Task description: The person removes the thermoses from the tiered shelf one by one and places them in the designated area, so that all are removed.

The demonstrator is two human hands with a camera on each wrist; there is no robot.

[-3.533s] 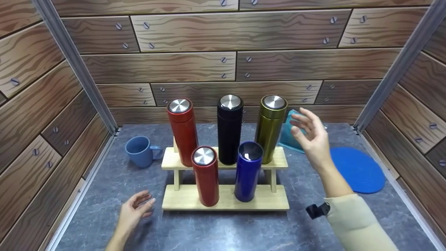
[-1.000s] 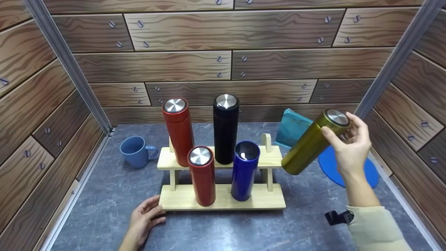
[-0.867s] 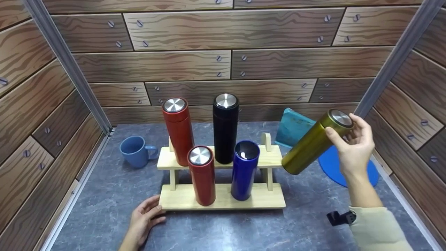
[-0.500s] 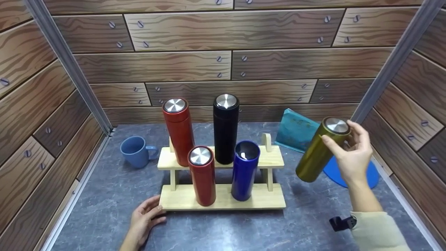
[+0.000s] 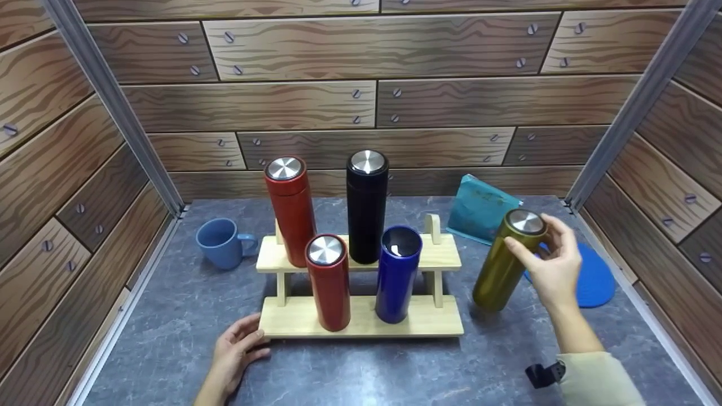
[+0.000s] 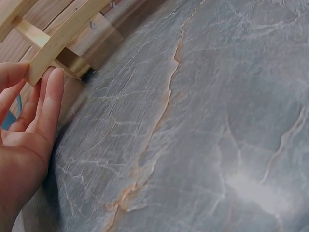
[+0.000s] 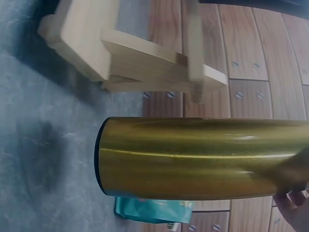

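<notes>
My right hand (image 5: pixel 555 268) grips an olive-gold thermos (image 5: pixel 505 265) near its steel-topped lid, right of a two-tier wooden rack (image 5: pixel 445 321). The thermos leans slightly; in the right wrist view its base hangs over the table, apart from its shadow. With thumb and fingers my left hand (image 5: pixel 237 349) pinches the left end of the rack's lower board, as the left wrist view shows. A red thermos (image 5: pixel 293 220) and a black thermos (image 5: pixel 366 214) stand on the upper tier. Below stand another red thermos (image 5: pixel 330 287) and a blue one (image 5: pixel 397 282) with a dark top.
A blue mug (image 5: pixel 220 245) stands left of the rack. Behind the olive-gold thermos lies a teal packet (image 5: pixel 482 208), and a round blue mat (image 5: pixel 595 279) lies to the right. Wood-patterned walls (image 5: pixel 293 104) enclose the grey marbled table (image 5: pixel 361 372) at the back and sides.
My right hand took the olive-gold thermos off the upper tier's right end, carried it right, then lowered it and turned it more upright. My left hand moved to the rack and stays there.
</notes>
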